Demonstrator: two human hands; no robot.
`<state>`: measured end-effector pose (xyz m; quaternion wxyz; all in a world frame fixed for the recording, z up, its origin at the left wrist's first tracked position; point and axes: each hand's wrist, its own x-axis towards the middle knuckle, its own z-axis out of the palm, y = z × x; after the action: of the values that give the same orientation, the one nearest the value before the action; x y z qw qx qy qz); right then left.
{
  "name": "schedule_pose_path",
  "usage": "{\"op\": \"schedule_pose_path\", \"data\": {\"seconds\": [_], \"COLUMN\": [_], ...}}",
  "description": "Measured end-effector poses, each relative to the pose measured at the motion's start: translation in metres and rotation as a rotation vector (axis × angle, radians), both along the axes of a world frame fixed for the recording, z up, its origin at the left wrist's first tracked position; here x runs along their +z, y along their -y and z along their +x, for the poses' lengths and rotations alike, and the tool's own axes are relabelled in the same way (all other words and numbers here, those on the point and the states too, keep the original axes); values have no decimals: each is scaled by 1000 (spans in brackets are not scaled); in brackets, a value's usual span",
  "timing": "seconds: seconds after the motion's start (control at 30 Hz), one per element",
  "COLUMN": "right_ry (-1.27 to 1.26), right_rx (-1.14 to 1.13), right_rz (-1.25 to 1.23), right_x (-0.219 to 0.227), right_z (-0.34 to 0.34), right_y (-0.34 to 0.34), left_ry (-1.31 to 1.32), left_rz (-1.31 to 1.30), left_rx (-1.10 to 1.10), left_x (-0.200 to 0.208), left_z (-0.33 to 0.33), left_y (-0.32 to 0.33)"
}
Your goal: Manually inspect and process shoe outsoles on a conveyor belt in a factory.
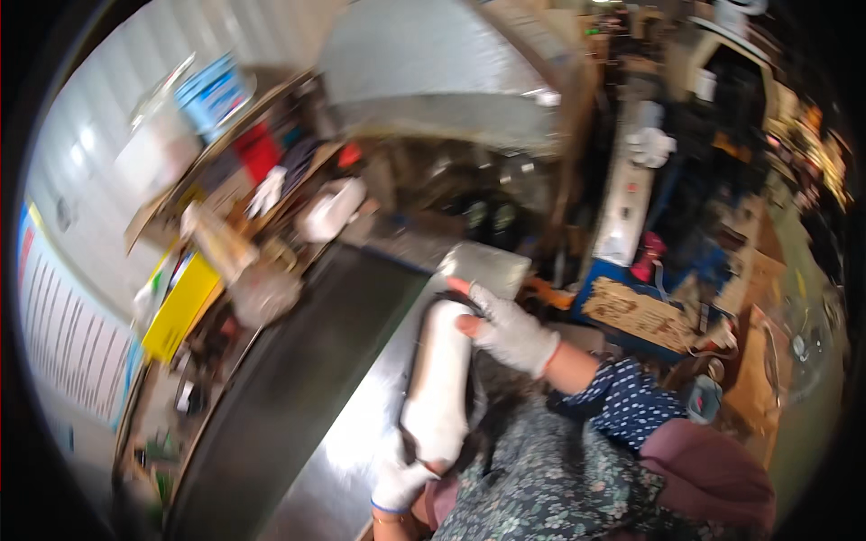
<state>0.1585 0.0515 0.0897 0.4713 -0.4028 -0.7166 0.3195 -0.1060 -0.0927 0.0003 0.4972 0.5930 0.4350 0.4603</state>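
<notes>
A long, shoe-shaped piece with a white face and a dark rim is held between my hands, white side up. My right hand, in a white glove with bare fingertips, grips its far end, thumb at the white face's edge. At the near end my left hand, gloved alike, closes around the piece; some of its fingers are hidden below. Beneath lies a shiny metal surface, with a dark belt-like strip along its left. Motion blurs the details.
Left, a cluttered shelf carries a blue box and plastic bags; a yellow bin sits lower. A grey metal hood stands ahead. To the right are a perforated tan board on a blue frame and cardboard.
</notes>
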Motion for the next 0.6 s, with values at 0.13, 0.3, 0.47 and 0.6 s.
{"op": "schedule_pose_path", "data": {"seconds": [0.13, 0.3, 0.47, 0.6], "right_ry": [10, 518, 578, 422], "right_rx": [-17, -51, 98, 3], "right_rz": [25, 344, 62, -31], "right_x": [14, -16, -7, -57], "right_z": [26, 40, 49, 64], "right_y": [45, 62, 52, 42], "left_ry": [48, 689, 704, 339], "left_rz": [165, -196, -392, -74], "left_rx": [-208, -233, -5, 254], "left_x": [42, 27, 3, -14], "left_z": [82, 114, 138, 157], "left_y": [-25, -77, -96, -96]}}
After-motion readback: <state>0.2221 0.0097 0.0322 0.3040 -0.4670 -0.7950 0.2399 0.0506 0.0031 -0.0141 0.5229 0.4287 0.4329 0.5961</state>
